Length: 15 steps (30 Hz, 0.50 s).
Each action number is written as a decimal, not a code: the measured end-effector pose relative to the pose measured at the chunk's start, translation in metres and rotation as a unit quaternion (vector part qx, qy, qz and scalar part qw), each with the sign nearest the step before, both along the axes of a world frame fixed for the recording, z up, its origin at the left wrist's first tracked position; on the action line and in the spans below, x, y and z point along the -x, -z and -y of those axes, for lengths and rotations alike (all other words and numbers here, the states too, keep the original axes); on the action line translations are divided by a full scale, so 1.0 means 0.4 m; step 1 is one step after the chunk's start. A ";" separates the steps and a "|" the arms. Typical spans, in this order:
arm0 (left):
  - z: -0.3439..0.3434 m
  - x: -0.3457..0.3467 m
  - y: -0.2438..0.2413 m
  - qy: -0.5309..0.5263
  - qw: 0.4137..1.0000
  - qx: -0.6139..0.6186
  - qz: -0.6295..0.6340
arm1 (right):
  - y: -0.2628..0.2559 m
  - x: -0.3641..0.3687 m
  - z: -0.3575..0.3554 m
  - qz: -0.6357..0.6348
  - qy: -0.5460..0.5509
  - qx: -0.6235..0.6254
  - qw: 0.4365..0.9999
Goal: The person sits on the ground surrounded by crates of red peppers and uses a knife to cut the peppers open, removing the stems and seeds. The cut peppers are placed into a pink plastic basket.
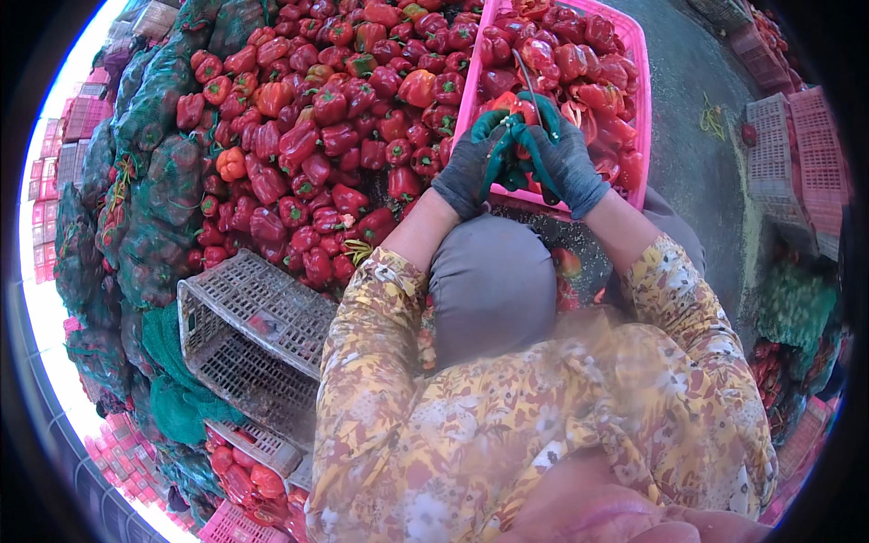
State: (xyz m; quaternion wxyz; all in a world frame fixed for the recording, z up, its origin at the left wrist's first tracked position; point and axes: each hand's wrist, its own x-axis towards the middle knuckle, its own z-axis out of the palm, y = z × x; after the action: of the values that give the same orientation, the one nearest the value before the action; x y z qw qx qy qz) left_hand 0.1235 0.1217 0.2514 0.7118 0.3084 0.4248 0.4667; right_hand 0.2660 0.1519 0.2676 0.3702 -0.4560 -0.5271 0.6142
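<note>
Both my hands wear grey and green coated gloves and meet over the near edge of a pink plastic crate [643,102]. My left hand [481,153] is closed around part of a red bell pepper [506,103], with pale seeds on the glove's fingers. My right hand [558,149] grips a thin curved metal blade [524,71], which points up and away from me; its handle is hidden in the glove. Opened and cut red peppers [601,98] fill the crate beyond my hands. Whole red peppers [329,105] lie in a large heap to the left.
A grey slatted crate [261,305] lies tipped on its side at the left, near green mesh sacks [170,180] of peppers. My knee [492,285] is just below my hands. More crates [774,149] stand at the right on the wet floor [692,88], where seeds are scattered.
</note>
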 end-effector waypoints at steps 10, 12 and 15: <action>-0.015 0.001 -0.063 0.096 0.994 -0.023 0.051 | 0.062 -0.045 -0.122 -0.258 -0.142 0.338 0.894; -0.005 0.008 -0.056 0.111 0.988 -0.017 0.104 | 0.039 -0.030 -0.104 -0.221 -0.114 0.289 0.924; 0.033 0.021 -0.049 0.098 0.995 0.028 0.022 | -0.008 -0.010 -0.159 -0.221 0.008 0.245 0.944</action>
State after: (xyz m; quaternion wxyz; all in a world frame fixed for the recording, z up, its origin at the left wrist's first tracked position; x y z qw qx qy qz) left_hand 0.1149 0.1083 0.2709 0.7717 0.3182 0.3898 0.3890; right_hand 0.2700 0.2155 0.2708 0.3591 -0.3893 -0.2622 0.8067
